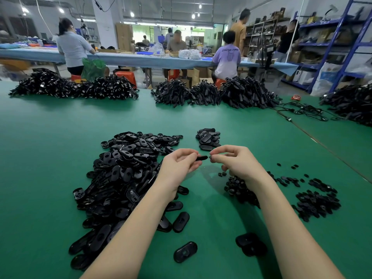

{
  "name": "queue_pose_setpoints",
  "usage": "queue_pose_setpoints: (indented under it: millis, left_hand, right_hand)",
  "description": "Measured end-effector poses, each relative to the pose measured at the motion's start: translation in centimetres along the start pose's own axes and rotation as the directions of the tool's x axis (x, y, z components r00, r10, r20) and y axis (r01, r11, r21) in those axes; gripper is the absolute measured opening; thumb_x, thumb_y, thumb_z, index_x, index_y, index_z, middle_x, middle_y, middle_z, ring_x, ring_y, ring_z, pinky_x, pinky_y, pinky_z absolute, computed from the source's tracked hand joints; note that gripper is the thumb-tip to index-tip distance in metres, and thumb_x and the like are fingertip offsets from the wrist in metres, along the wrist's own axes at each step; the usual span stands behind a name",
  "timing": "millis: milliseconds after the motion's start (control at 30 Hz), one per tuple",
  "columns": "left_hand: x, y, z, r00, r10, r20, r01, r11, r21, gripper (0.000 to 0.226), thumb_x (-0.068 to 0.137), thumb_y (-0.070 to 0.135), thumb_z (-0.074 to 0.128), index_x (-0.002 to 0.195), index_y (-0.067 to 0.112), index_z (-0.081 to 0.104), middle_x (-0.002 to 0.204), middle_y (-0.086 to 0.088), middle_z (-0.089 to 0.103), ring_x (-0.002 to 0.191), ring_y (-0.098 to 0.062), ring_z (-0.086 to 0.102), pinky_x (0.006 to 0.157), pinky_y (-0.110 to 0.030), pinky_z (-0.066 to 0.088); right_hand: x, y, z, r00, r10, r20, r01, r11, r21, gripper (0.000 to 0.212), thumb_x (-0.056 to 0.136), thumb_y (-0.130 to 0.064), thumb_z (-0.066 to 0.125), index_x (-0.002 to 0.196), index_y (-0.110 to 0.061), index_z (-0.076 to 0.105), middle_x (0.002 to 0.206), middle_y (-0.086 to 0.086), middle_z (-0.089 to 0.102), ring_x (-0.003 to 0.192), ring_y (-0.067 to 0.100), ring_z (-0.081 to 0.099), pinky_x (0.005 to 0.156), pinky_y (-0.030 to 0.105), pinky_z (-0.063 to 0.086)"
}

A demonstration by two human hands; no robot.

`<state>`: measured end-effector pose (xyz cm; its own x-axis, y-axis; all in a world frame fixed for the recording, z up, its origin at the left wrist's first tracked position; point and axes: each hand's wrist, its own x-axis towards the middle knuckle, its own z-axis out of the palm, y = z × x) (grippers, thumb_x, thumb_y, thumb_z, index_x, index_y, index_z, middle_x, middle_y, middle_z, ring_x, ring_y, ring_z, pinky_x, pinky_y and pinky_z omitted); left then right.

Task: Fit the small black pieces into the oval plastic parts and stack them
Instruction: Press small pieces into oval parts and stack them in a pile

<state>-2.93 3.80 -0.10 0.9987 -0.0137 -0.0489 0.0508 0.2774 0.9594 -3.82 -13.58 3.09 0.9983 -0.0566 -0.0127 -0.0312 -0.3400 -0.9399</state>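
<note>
Oval part (202, 158) seemingly lies left-right.

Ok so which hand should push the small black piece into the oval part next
Probably the right hand: its fingertips pinch what looks like a small black piece, right at the end of the oval part. The left hand grips that part, so it is better used to steady it.

two hands (181, 164), three piles (128, 178) of black parts.

Bundles of black cables (247, 92) line the green table's (50, 150) far edge, workers (73, 47) beyond.
</note>
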Motion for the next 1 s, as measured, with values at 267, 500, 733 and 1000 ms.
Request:
queue_pose_setpoints:
  millis: [267,500,733,1000]
  left_hand:
    - [-0.1,0.2,-0.2,1.000,-0.011,-0.005,0.011,1.000,0.010,0.020,0.086,-0.007,0.068,0.092,0.011,0.073,0.087,-0.001,0.078,0.084,-0.012,0.072,0.073,-0.016,0.053]
    - [-0.4,0.4,-0.1,0.994,-0.093,0.052,0.096,0.994,-0.046,0.023,0.087,-0.011,0.064,0.099,0.008,0.071,0.095,-0.010,0.075,0.084,-0.014,0.072,0.076,-0.016,0.056]
    - [-0.6,0.4,-0.1,0.993,-0.110,0.051,0.116,0.982,-0.152,0.014,0.090,-0.008,0.065,0.102,-0.002,0.064,0.096,-0.023,0.073,0.088,-0.026,0.075,0.076,-0.027,0.061]
    - [-0.5,0.5,-0.1,0.997,-0.057,0.046,0.063,0.988,-0.141,0.011,0.090,-0.008,0.064,0.098,-0.002,0.068,0.097,-0.021,0.075,0.092,-0.027,0.075,0.077,-0.020,0.059]
  right_hand:
    - [0.3,0.4,0.0,0.999,0.050,0.013,-0.051,0.996,0.072,0.016,0.075,-0.026,0.086,0.089,-0.023,0.079,0.081,-0.008,0.076,0.052,0.005,0.053,0.047,0.014,0.038]
    - [0.6,0.7,0.0,0.998,0.047,0.031,-0.051,0.990,0.133,0.014,0.077,-0.026,0.086,0.088,-0.022,0.078,0.075,-0.012,0.071,0.051,0.006,0.054,0.043,0.014,0.037]
    - [0.5,0.7,-0.2,1.000,0.011,0.017,-0.013,0.991,0.131,0.009,0.081,-0.022,0.084,0.086,-0.021,0.077,0.076,-0.011,0.071,0.051,0.005,0.054,0.045,0.014,0.039]
    - [0.4,-0.3,0.1,0.990,-0.112,0.082,0.112,0.994,0.004,0.007,0.085,-0.016,0.077,0.084,-0.022,0.078,0.068,-0.002,0.061,0.049,0.010,0.042,0.045,0.014,0.036]
